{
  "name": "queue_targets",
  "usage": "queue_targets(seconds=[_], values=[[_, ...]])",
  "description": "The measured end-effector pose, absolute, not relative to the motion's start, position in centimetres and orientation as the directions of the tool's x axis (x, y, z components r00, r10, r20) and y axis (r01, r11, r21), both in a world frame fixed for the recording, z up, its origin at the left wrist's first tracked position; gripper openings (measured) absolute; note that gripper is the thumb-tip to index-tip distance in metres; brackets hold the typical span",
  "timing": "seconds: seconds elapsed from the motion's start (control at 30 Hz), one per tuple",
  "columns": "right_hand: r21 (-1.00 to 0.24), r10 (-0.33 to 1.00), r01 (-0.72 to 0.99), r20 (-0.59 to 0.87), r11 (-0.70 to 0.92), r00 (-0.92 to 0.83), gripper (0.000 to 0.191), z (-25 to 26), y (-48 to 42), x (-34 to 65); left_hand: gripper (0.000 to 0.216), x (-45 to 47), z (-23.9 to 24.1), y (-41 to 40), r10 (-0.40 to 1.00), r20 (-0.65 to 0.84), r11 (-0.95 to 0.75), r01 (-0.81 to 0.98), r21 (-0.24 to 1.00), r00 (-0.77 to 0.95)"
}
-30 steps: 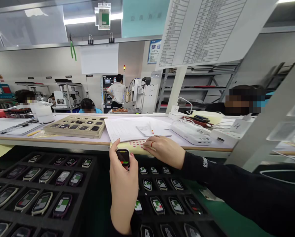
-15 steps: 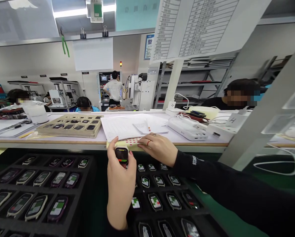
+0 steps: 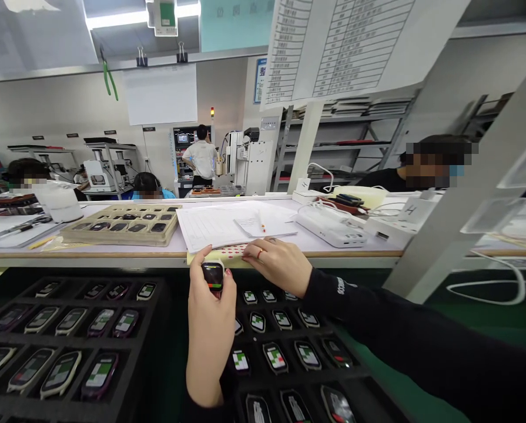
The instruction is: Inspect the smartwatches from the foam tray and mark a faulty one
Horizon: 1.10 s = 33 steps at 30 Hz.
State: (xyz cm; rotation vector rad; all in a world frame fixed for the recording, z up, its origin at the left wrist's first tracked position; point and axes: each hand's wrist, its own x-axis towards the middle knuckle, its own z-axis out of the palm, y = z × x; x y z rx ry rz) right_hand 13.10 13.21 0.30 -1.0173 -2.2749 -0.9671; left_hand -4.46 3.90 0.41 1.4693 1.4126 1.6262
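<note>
Left hand [image 3: 210, 329] is raised over the gap between the two black foam trays, fingers curled round one watch module [image 3: 213, 276]; its screen is lit, green band above red, facing the camera. Right hand [image 3: 277, 264] lies mostly flat, fingers extended, on the red-dot sticker sheet [image 3: 234, 252] at the worktop [image 3: 113, 249] edge, fingertips touching the dots; it grips nothing that shows, and whether a dot is on a fingertip cannot be told.

Progress, as a judgement: one unit in hand, the rest still seated in trays. No dot can be made out on any seated unit, so done versus pending can't be split.

Counts:
- Held: 1 module.
- Left black tray [image 3: 152, 329]: about 13 lit modules visible, in rows of 4, 5 and 4; more cut off at the frame's left and bottom.
- Right black tray [image 3: 364, 385]: about 13 visible, rows of 3, 3, 4, 3; the left hand hides part of its near-left columns.
- Beige tray [image 3: 121, 226] on the worktop, well apart from both hands: roughly 10 dark-screened units, too small to count exactly.
- Sticker sheets: 1.
- Paper forms [image 3: 218, 226]: a stack just behind the sticker sheet, with a smaller sheet and a pen on top.
- White power strip [image 3: 331, 226]: 1, right of the papers.
</note>
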Motion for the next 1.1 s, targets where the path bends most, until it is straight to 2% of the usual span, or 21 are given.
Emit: queue_targets(seconds=[0.17, 0.5, 0.67, 0.8, 0.9, 1.1], values=[[0.452, 0.431, 0.763, 0.637, 0.463, -0.639, 0.003, 0.2, 13.0, 13.0, 0.039, -4.4, 0.5, 3.6, 0.888, 0.391, -0.340, 0.228, 0.912, -0.242], [0.492, 0.455, 0.742, 0.588, 0.455, -0.669, 0.008, 0.2, 12.9, 12.9, 0.036, -4.5, 0.4, 3.8, 0.888, 0.397, -0.349, 0.221, 0.911, -0.232], [0.491, 0.406, 0.730, 0.614, 0.475, -0.677, 0.010, -0.1, 13.1, 13.0, 0.037, -4.3, 0.4, 3.8, 0.884, 0.395, -0.352, 0.201, 0.914, -0.251], [0.441, 0.363, 0.736, 0.665, 0.514, -0.652, 0.004, -0.2, 13.2, 13.2, 0.043, -4.4, 0.1, 3.9, 0.882, 0.390, -0.347, 0.196, 0.917, -0.263], [0.392, 0.363, 0.746, 0.691, 0.538, -0.625, 0.006, -0.1, 13.2, 13.2, 0.052, -4.4, -0.2, 4.3, 0.912, 0.350, -0.305, 0.219, 0.927, -0.212], [0.414, 0.423, 0.751, 0.640, 0.513, -0.642, 0.007, 0.3, 13.2, 12.9, 0.059, -4.4, -1.2, 4.9, 0.924, 0.369, -0.324, 0.306, 0.895, -0.101]])
